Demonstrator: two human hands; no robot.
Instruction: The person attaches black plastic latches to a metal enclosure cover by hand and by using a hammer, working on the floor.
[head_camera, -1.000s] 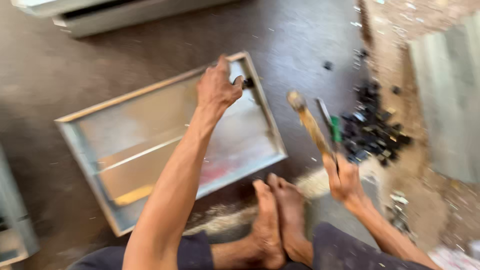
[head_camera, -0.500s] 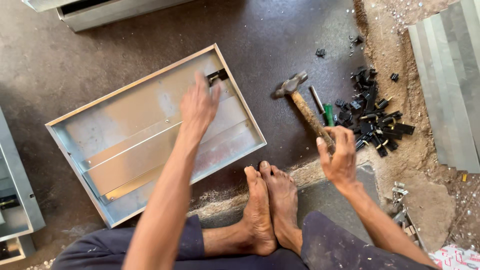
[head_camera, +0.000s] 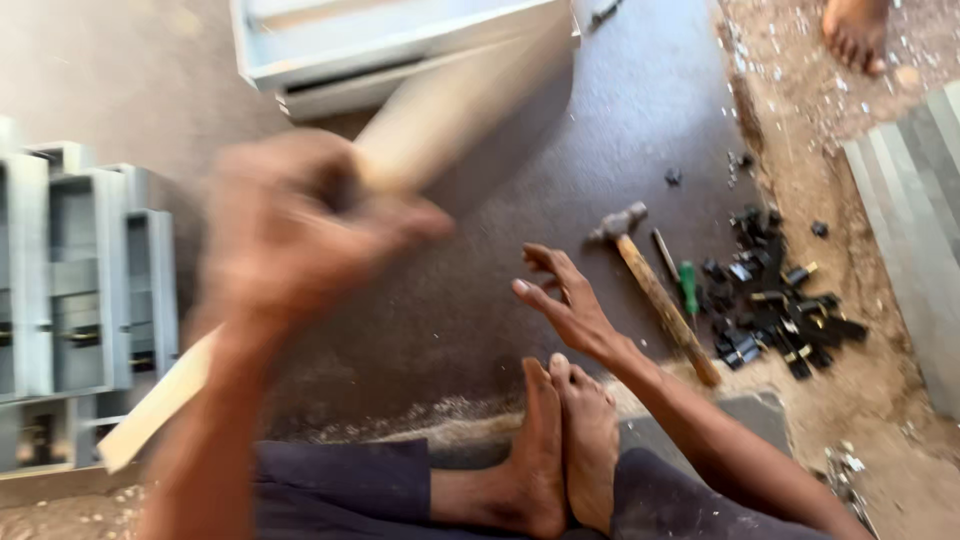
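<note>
My left hand (head_camera: 300, 230) is blurred and close to the camera, closed around the edge of a pale metal tray (head_camera: 470, 90). The tray is lifted on edge and runs as a blurred bar from lower left to upper right. My right hand (head_camera: 565, 305) hovers open above the dark floor, fingers spread and holding nothing. A wooden-handled hammer (head_camera: 660, 300) lies on the floor just right of that hand. My bare feet (head_camera: 560, 440) rest together below it.
A green-handled screwdriver (head_camera: 688, 285) and a pile of small black parts (head_camera: 770, 320) lie right of the hammer. Grey metal frames (head_camera: 80, 290) stand at left, a metal box (head_camera: 400, 40) at top. Another person's foot (head_camera: 855, 30) shows top right, beside a ribbed sheet (head_camera: 915, 230).
My right hand has let go of the hammer, which now lies on the floor. My left hand has lifted the tray off the floor and swung it up towards the camera.
</note>
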